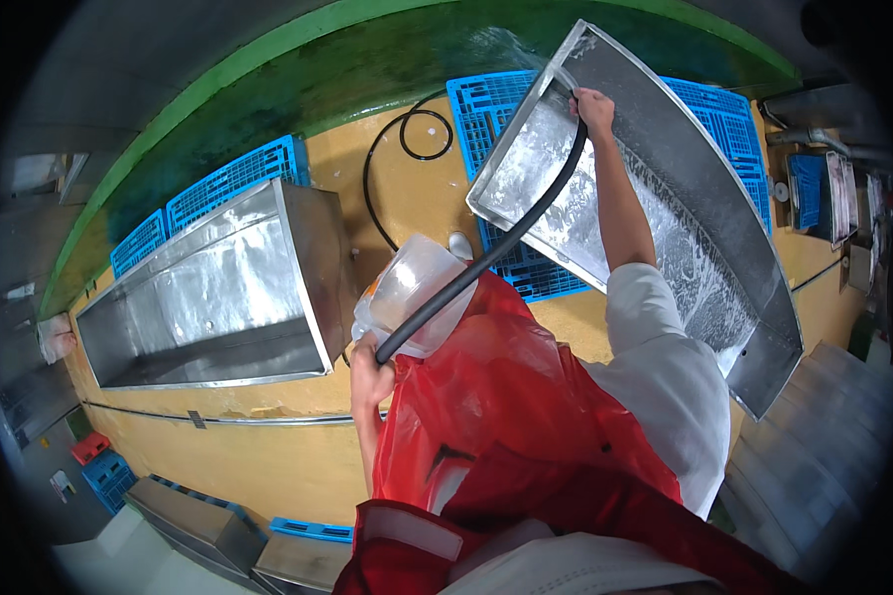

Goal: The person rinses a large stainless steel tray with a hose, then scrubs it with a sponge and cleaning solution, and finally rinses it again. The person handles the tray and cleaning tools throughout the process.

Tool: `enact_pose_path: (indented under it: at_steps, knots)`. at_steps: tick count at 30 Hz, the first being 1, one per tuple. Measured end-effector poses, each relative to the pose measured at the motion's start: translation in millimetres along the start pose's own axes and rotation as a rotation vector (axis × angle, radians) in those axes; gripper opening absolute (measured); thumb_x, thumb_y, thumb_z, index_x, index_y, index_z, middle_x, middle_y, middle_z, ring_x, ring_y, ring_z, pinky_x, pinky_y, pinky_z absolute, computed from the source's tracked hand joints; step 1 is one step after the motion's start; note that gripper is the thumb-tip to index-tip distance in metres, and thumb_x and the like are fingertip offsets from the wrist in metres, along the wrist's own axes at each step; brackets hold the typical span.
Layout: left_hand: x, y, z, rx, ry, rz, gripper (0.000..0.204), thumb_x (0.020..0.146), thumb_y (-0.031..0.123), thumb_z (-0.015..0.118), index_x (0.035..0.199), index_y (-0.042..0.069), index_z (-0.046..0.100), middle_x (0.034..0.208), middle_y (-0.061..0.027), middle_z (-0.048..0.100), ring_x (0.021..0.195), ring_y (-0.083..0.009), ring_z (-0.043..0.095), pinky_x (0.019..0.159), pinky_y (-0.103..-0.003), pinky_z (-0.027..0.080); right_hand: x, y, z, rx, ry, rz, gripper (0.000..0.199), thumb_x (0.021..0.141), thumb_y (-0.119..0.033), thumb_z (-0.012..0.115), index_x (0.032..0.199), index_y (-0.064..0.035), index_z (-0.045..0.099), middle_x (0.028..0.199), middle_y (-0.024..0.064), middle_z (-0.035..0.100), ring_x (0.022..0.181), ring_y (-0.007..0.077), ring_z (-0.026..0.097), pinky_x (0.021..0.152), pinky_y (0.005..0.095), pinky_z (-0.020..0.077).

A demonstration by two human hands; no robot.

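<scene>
My right hand (592,103) grips the end of a black hose (506,244) high over a tilted long steel trough (665,198), where water foams over its inner surface. My left hand (367,375) holds the same hose lower down, close to my red plastic apron (506,397). The hose runs straight between both hands. A clear plastic cover (414,288) bulges by my left hand. My right arm wears a white sleeve (665,357).
A second steel trough (218,297) lies on its side to the left. Blue plastic pallets (238,174) sit under the troughs on a wet yellow floor. More black hose (425,134) loops on the floor beyond. A green kerb (218,79) borders the far side. Steel steps (814,446) stand right.
</scene>
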State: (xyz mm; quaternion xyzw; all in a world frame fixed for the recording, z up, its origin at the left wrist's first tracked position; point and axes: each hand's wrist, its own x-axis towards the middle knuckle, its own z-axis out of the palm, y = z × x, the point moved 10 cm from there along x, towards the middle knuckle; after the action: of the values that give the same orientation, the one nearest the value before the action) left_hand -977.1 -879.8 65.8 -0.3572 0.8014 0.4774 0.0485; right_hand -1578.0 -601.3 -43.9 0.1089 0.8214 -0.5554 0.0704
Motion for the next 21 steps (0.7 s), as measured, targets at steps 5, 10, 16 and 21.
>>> enact_pose_path:
  at_steps: [5, 10, 16, 21]
  knots:
    - [48.8, 29.5, 5.9, -0.010, -0.083, 0.016, 0.030, 0.061, -0.005, 0.046, 0.088, -0.005, 0.058, 0.077, -0.0279, 0.056, 0.077, -0.0456, 0.055, 0.072, -0.046, 0.045, 63.2, 3.8, -3.9, 0.178, 0.018, 0.055, 0.020, 0.084, -0.012, 0.066, 0.094, 0.0045, 0.071, 0.076, 0.0093, 0.069, 0.063, 0.0134, 0.063, 0.058, 0.0250, 0.0512]
    - [89.8, 58.5, 9.5, 0.070, -0.102, 0.170, 0.034, 0.063, -0.005, 0.049, 0.095, -0.004, 0.061, 0.075, -0.0198, 0.058, 0.068, -0.0323, 0.055, 0.066, -0.039, 0.046, 97.5, -32.7, -24.5, 0.101, 0.108, 0.035, 0.020, 0.084, -0.011, 0.064, 0.095, 0.0033, 0.071, 0.076, 0.0082, 0.069, 0.061, 0.0124, 0.062, 0.059, 0.0253, 0.0507]
    - [110.8, 65.4, 5.5, 0.079, -0.118, 0.257, 0.038, 0.065, -0.006, 0.052, 0.101, -0.004, 0.064, 0.074, -0.0160, 0.059, 0.063, -0.0254, 0.054, 0.062, -0.036, 0.046, 107.2, -31.6, -22.7, 0.030, 0.129, 0.087, 0.022, 0.085, -0.014, 0.064, 0.099, 0.0021, 0.071, 0.079, 0.0079, 0.069, 0.061, 0.0121, 0.061, 0.058, 0.0245, 0.0498]
    - [114.5, 58.4, -24.9, -0.141, -0.095, 0.053, 0.043, 0.065, -0.011, 0.049, 0.104, -0.002, 0.064, 0.075, -0.0028, 0.057, 0.066, -0.0142, 0.052, 0.060, -0.031, 0.044, 62.8, -3.4, 38.2, 0.223, -0.225, 0.248, 0.017, 0.087, -0.016, 0.063, 0.093, -0.0018, 0.069, 0.075, 0.0048, 0.065, 0.063, 0.0113, 0.060, 0.052, 0.0255, 0.0467]
